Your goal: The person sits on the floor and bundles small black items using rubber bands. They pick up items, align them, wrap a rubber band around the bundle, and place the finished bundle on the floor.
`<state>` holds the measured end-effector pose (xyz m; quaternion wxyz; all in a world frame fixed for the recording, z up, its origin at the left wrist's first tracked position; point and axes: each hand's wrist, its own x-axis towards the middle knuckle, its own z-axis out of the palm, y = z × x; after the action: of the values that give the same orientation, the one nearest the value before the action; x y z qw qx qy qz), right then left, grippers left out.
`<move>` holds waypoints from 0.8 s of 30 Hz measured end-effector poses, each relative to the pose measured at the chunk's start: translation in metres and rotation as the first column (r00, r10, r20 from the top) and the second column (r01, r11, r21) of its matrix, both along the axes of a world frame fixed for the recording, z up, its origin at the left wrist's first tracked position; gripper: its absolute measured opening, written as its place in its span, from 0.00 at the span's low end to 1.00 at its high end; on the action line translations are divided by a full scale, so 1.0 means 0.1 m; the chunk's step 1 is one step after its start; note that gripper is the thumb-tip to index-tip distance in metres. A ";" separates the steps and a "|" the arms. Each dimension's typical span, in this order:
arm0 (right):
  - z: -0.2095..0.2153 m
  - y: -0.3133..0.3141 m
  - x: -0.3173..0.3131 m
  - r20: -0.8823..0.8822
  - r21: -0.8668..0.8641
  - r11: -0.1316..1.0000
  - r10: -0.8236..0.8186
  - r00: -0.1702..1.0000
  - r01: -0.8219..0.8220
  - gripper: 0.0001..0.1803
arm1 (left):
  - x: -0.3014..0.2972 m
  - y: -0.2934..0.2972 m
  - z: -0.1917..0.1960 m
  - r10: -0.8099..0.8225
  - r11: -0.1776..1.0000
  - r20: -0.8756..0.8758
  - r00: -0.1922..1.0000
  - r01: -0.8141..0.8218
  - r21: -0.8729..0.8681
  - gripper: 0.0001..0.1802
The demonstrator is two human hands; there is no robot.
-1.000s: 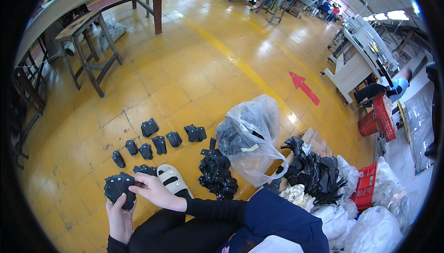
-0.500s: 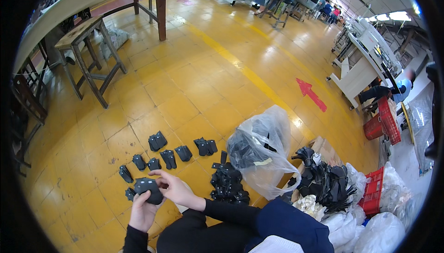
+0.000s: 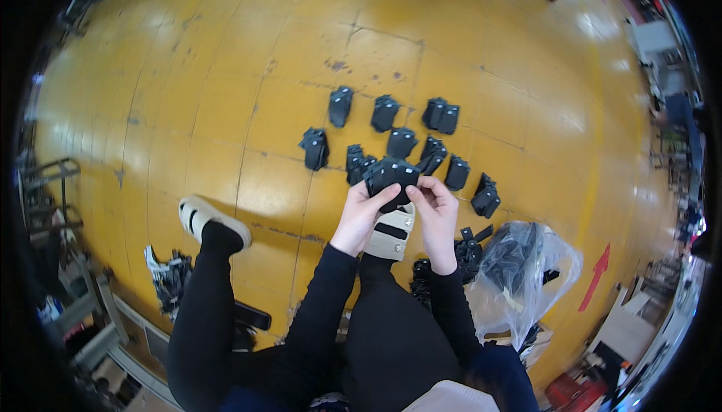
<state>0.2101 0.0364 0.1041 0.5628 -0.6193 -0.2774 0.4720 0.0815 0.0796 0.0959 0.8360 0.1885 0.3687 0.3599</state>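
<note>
Black flat pieces (image 3: 391,174) sit in a fanned bunch between the two hands, seen from the head. From above, the bunch covers the toe of a cream sandal (image 3: 386,246) on the right foot. The left hand (image 3: 359,214) pinches the left side, with its thumb on top and the other fingers mostly hidden behind. The right hand (image 3: 439,214) has its thumb and fingers close together on the right side. So both sets of fingers are nearly closed, with just the bunch between them.

The pieces look thin and light, and I think they bend a little but would not break. They may slide over each other like cards, so both side edges seem a good place to hold them, with thumbs on top.

Small black bundles (image 3: 402,142) lie on the yellow floor (image 3: 293,73), just past the hands and off to the far left and right. They are close together, so a low hand could bump them. To the near right is a messy black heap (image 3: 469,252), and beside it a see-through plastic bag (image 3: 526,280), all floppy, which could get in the right arm's way. Another cream sandal (image 3: 197,218) is on the left foot, well apart.
</note>
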 end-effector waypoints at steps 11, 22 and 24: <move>-0.20 0.12 -0.19 -0.230 -0.030 0.999 0.032 0.973 -0.040 0.06 | -0.28 0.19 -0.21 0.074 0.997 -0.085 0.994 -0.072 0.030 0.14; -0.65 -0.15 -0.26 -0.159 -0.161 0.978 0.108 0.981 -0.133 0.11 | -0.38 0.06 -0.58 -0.173 0.981 -0.343 0.923 0.193 0.025 0.11; -0.78 -0.19 -0.20 -0.115 -0.182 0.976 0.102 0.988 -0.122 0.10 | -0.36 0.05 -0.63 -0.181 0.983 -0.377 0.908 0.174 -0.054 0.15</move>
<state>0.1899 0.0173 0.0259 0.4880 -0.6275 -0.2359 0.5590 0.0454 0.0846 0.0324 0.7797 0.2792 0.5086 0.2356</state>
